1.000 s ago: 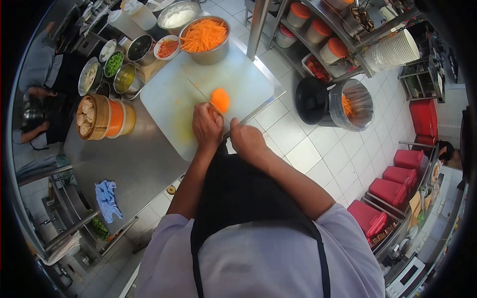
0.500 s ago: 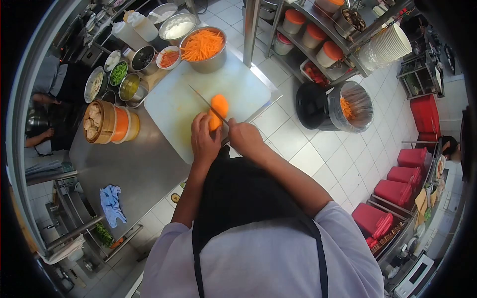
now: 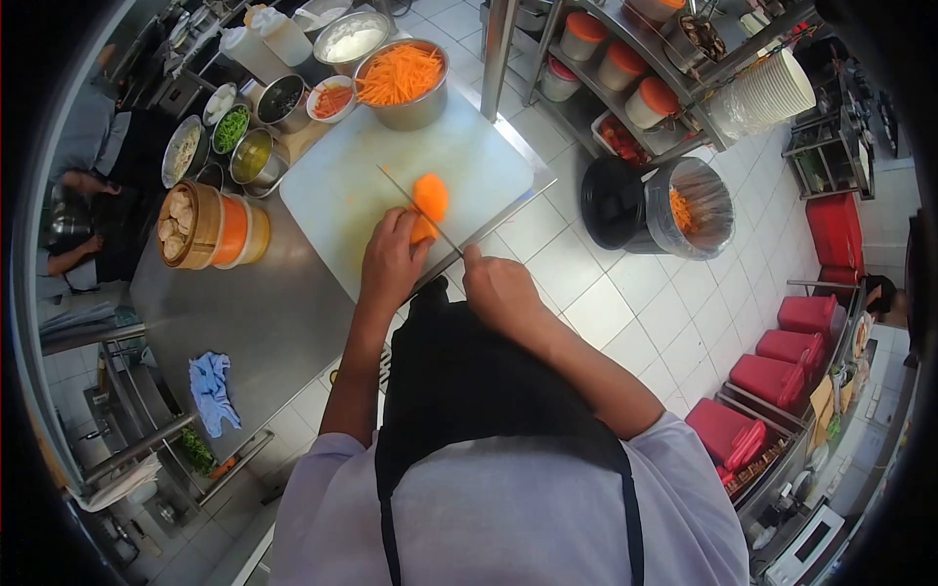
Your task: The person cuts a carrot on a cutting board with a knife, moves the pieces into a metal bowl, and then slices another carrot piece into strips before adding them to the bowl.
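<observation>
A thick piece of peeled carrot [image 3: 430, 198] lies near the right side of the white cutting board [image 3: 337, 210]. My left hand [image 3: 394, 256] grips its near end, fingertips bent down on it. My right hand [image 3: 503, 290] is closed around the handle of a knife [image 3: 445, 232], just past the board's near right edge. The blade runs slantwise over the carrot, beside my left fingertips, its tip pointing to the far left. At the board's far end stands a metal pot [image 3: 410, 114] heaped with carrot strips [image 3: 401, 75].
Left of the board are a bamboo steamer [image 3: 188, 227] with dumplings, bowls of chopped greens [image 3: 232, 130] and oil [image 3: 257, 166], and squeeze bottles [image 3: 256, 54]. A blue cloth [image 3: 213, 391] lies on the steel table. Right, a lined bin [image 3: 692, 220] stands on the floor. Another person [image 3: 83, 186] is at far left.
My right hand has drawn the knife back to the right and toward my body. My left hand has shifted slightly left, still on the carrot.
</observation>
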Demonstrator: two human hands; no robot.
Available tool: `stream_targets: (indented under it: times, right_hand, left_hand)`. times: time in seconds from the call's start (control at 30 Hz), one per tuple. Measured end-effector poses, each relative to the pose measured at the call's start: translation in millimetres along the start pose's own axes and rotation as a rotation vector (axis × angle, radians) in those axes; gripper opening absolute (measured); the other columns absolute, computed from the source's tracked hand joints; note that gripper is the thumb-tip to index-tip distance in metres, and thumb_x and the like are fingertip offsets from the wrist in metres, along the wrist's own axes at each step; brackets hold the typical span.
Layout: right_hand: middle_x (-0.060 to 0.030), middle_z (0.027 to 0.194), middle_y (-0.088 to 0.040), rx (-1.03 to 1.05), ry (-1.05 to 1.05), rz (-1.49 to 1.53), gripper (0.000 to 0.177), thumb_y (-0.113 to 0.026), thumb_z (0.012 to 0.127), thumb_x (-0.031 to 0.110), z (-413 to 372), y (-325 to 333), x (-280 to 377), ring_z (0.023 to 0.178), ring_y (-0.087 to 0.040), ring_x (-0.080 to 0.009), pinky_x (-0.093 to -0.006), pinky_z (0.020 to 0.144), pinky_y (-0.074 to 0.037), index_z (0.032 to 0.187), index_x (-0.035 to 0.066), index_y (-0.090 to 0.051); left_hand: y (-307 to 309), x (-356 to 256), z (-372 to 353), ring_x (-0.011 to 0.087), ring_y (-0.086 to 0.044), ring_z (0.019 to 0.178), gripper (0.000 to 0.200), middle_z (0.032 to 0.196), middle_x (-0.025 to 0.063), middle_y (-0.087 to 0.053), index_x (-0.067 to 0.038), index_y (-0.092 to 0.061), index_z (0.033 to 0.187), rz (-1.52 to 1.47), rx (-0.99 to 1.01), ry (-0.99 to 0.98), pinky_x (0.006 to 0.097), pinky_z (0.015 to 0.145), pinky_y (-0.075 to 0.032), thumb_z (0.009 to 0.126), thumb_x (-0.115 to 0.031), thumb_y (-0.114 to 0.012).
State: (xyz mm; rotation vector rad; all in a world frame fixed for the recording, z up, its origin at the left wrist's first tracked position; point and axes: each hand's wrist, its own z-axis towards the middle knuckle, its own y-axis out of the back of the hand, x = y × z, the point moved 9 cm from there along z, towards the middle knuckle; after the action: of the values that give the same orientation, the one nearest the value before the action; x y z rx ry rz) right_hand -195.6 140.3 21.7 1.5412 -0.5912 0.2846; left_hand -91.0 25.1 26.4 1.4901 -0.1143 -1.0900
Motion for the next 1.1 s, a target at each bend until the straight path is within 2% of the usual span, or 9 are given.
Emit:
stream_targets:
  times: [0.07, 0.27, 0.57, 0.7, 0.8, 1.1]
  right_hand:
    - [-0.0265, 0.074, -0.069, -0.001, 0.008, 0.015, 0.009, -0.056, 0.087, 0.001, 0.3, 0.0, 2.5, 0.069, -0.073, -0.0416, -0.0492, 0.062, -0.059, 0.094, -0.004, -0.054]
    - [-0.0235, 0.075, -0.071, 0.078, -0.066, -0.056, 0.008, -0.057, 0.089, 0.003, 10.1, -10.4, 3.5, 0.071, -0.075, -0.0376, -0.0472, 0.062, -0.059, 0.095, -0.002, -0.054]
    - [-0.0207, 0.076, -0.073, 0.033, -0.034, -0.08, 0.008, -0.057, 0.095, 0.008, 50.1, -48.3, -5.2, 0.072, -0.076, -0.0357, -0.045, 0.063, -0.06, 0.097, 0.0, -0.056]
    - [-0.0222, 0.076, -0.072, -0.008, -0.002, -0.045, 0.01, -0.057, 0.095, 0.008, 48.6, -36.6, -6.2, 0.072, -0.075, -0.0376, -0.0466, 0.063, -0.06, 0.098, -0.002, -0.056]
    - [-0.024, 0.076, -0.071, -0.033, 0.033, -0.009, 0.01, -0.057, 0.092, 0.005, 40.2, -19.7, -0.6, 0.072, -0.074, -0.04, -0.048, 0.063, -0.059, 0.098, -0.003, -0.056]
    - [-0.0255, 0.074, -0.07, 0.05, -0.018, -0.044, 0.011, -0.056, 0.088, 0.001, 5.3, -2.8, 3.6, 0.072, -0.074, -0.0415, -0.0494, 0.065, -0.059, 0.097, -0.005, -0.055]
  left_hand:
    - [-0.3, 1.8, 0.9, 0.0405, -0.064, 0.113, 0.041, 0.127, 0.0179, -0.061, 0.0, -0.062, 0.123, -0.016, 0.011, 0.002, 0.0466, 0.095, -0.053, 0.088, -0.014, -0.078]
    - [-3.1, 7.7, 1.6, 0.0401, -0.065, 0.11, 0.04, 0.125, 0.0174, -0.062, 0.0, -0.062, 0.121, -0.033, 0.015, -0.006, 0.0457, 0.092, -0.054, 0.087, -0.013, -0.079]
    - [-3.2, 10.1, -2.8, 0.0391, -0.066, 0.11, 0.041, 0.126, 0.0165, -0.061, -0.001, -0.061, 0.122, -0.028, -0.021, -0.009, 0.0458, 0.09, -0.055, 0.088, -0.012, -0.08]
    - [-4.8, 8.5, -5.6, 0.0372, -0.067, 0.107, 0.04, 0.126, 0.0167, -0.061, -0.001, -0.061, 0.122, -0.036, -0.055, -0.011, 0.0444, 0.088, -0.056, 0.088, -0.01, -0.079]
    - [-5.3, 11.9, -9.6, 0.0409, -0.065, 0.108, 0.039, 0.123, 0.0178, -0.063, -0.002, -0.062, 0.12, -0.087, -0.071, 0.042, 0.0466, 0.09, -0.054, 0.086, -0.01, -0.08]
    - [2.4, 1.7, -7.3, 0.0397, -0.068, 0.103, 0.037, 0.122, 0.0166, -0.064, 0.0, -0.063, 0.119, -0.043, -0.07, 0.029, 0.0458, 0.085, -0.056, 0.088, -0.011, -0.079]
